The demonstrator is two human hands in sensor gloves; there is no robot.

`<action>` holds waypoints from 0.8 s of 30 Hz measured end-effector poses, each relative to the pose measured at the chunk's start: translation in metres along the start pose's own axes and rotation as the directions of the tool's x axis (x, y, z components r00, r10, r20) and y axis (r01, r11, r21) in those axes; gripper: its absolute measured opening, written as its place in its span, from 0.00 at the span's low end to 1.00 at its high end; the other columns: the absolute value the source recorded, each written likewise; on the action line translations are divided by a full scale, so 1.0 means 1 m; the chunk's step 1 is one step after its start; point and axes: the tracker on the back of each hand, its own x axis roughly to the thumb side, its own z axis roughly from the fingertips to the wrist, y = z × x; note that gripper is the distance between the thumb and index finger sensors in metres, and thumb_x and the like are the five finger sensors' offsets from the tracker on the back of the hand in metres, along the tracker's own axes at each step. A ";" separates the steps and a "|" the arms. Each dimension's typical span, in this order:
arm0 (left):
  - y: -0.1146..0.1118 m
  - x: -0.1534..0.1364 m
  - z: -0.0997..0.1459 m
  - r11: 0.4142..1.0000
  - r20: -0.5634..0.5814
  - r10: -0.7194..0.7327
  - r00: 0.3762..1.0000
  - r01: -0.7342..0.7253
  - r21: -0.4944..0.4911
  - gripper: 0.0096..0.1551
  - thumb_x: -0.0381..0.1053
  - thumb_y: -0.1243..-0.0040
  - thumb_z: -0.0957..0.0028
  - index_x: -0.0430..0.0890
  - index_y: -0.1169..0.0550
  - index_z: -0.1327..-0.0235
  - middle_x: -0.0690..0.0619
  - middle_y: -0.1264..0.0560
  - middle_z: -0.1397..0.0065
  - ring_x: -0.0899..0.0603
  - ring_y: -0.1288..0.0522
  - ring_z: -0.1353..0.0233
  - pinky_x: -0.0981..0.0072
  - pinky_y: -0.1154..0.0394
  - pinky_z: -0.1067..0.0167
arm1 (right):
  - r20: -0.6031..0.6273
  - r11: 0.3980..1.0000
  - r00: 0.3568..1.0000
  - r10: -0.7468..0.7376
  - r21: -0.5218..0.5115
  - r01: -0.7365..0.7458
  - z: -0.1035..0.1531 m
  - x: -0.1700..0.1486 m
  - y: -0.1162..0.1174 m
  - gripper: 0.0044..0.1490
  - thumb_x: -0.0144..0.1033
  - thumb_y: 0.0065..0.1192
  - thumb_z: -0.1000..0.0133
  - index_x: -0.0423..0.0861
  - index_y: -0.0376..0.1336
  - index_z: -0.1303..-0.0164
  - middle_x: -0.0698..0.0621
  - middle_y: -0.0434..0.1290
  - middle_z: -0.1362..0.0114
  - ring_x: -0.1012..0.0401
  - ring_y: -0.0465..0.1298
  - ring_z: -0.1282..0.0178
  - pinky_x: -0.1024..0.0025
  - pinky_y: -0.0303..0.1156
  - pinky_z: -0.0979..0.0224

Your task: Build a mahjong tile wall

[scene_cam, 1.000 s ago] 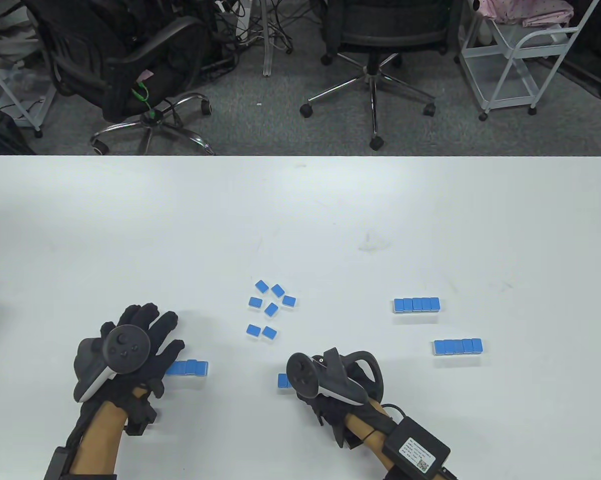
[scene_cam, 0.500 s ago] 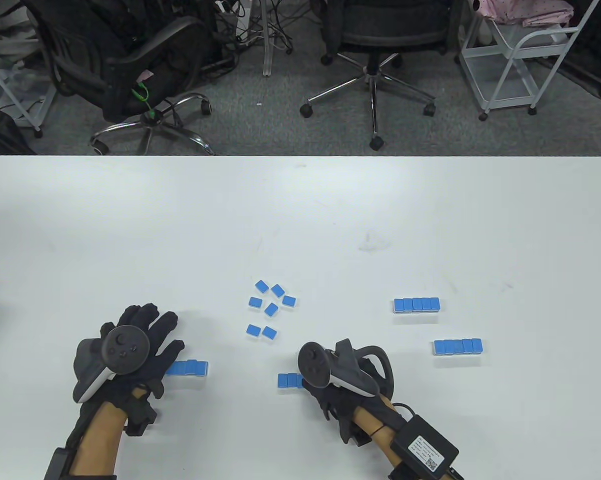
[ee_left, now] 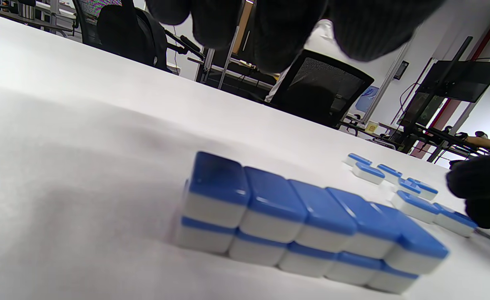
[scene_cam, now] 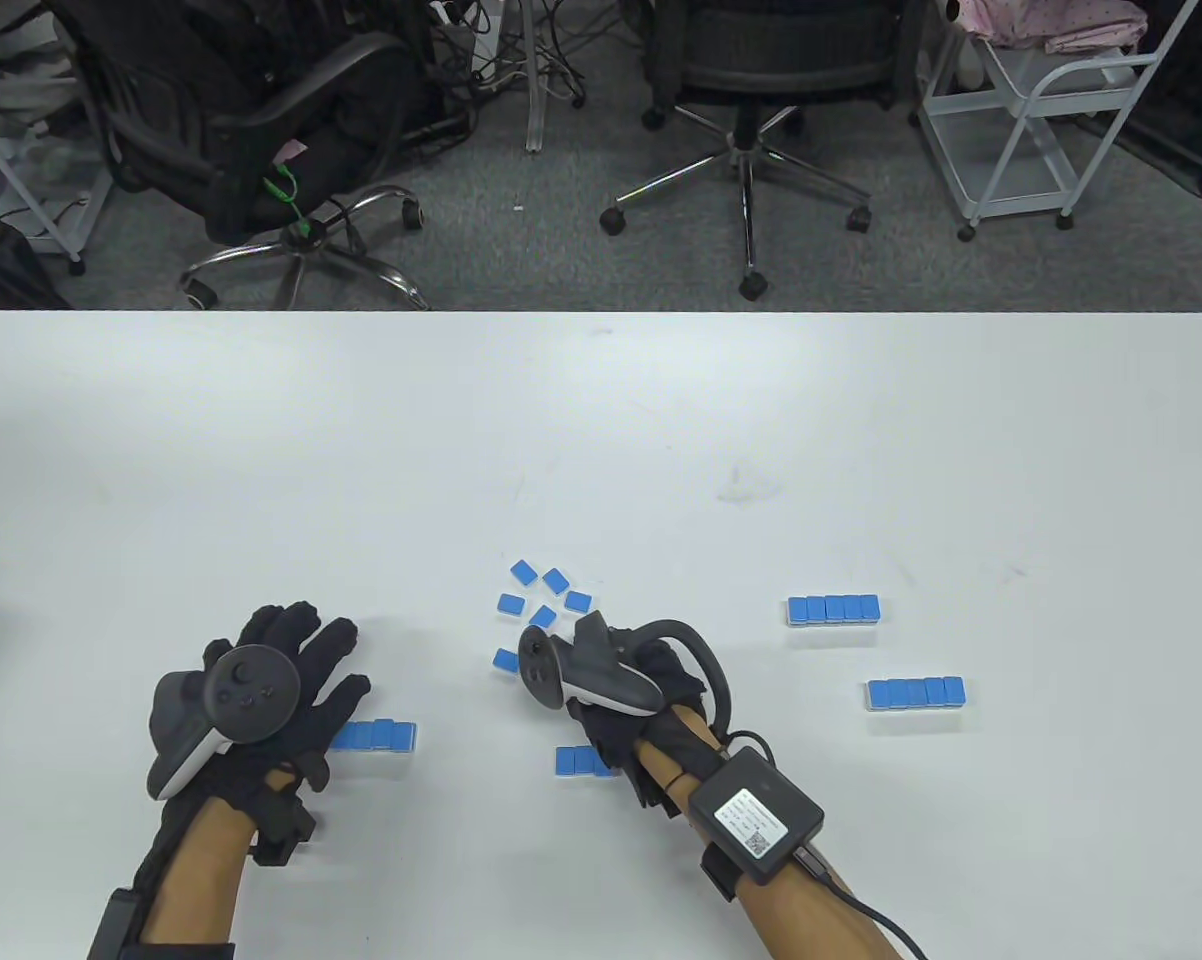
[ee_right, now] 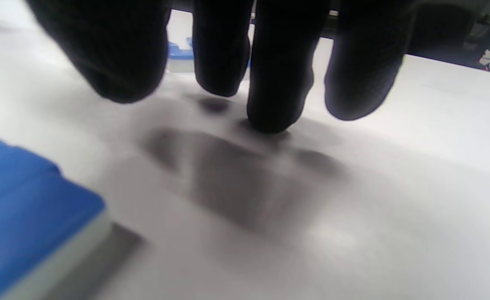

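Observation:
Several loose blue-backed mahjong tiles (scene_cam: 543, 600) lie in a cluster at the table's middle. My right hand (scene_cam: 611, 675) hovers at the cluster's near edge, its fingers (ee_right: 278, 83) hanging just above the table with nothing in them. A short row of tiles (scene_cam: 581, 762) lies by my right wrist and shows at the lower left of the right wrist view (ee_right: 28, 216). My left hand (scene_cam: 301, 665) lies spread over the left end of a two-layer tile row (scene_cam: 381, 736). The left wrist view shows that row (ee_left: 307, 221) apart from the fingers.
Two finished tile rows lie to the right, one further back (scene_cam: 833, 609) and one nearer (scene_cam: 916, 693). The white table (scene_cam: 601, 430) runs far back. Office chairs and a cart stand on the floor beyond its far edge.
My right hand has let go of the short row by the wrist and moved up and left to the loose tile cluster. My left hand has stayed put.

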 end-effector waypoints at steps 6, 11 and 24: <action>0.000 0.000 -0.001 1.000 0.004 -0.001 1.000 0.001 -0.002 0.38 0.68 0.48 0.47 0.60 0.34 0.22 0.51 0.48 0.13 0.37 0.55 0.14 0.26 0.59 0.25 | -0.017 0.993 0.994 0.108 -0.039 -0.108 -0.011 0.019 -0.002 0.42 0.47 0.70 0.56 0.67 0.54 0.33 0.55 0.73 0.31 0.53 0.81 0.38 0.43 0.77 0.34; 0.001 0.001 -0.002 1.000 0.006 0.001 1.000 -0.001 0.001 0.38 0.68 0.48 0.47 0.60 0.34 0.22 0.51 0.48 0.13 0.37 0.55 0.14 0.26 0.59 0.25 | -0.032 0.988 0.990 0.134 -0.074 -0.136 -0.013 0.022 -0.003 0.38 0.48 0.70 0.57 0.65 0.58 0.35 0.56 0.76 0.35 0.55 0.82 0.40 0.44 0.77 0.34; 0.000 0.001 -0.002 1.000 0.004 -0.002 1.000 0.002 -0.003 0.38 0.68 0.48 0.47 0.60 0.34 0.22 0.51 0.48 0.13 0.37 0.55 0.14 0.26 0.59 0.25 | -0.038 0.982 0.989 0.145 -0.115 -0.148 -0.013 0.027 -0.003 0.35 0.53 0.70 0.60 0.60 0.65 0.40 0.54 0.78 0.39 0.54 0.83 0.43 0.44 0.78 0.36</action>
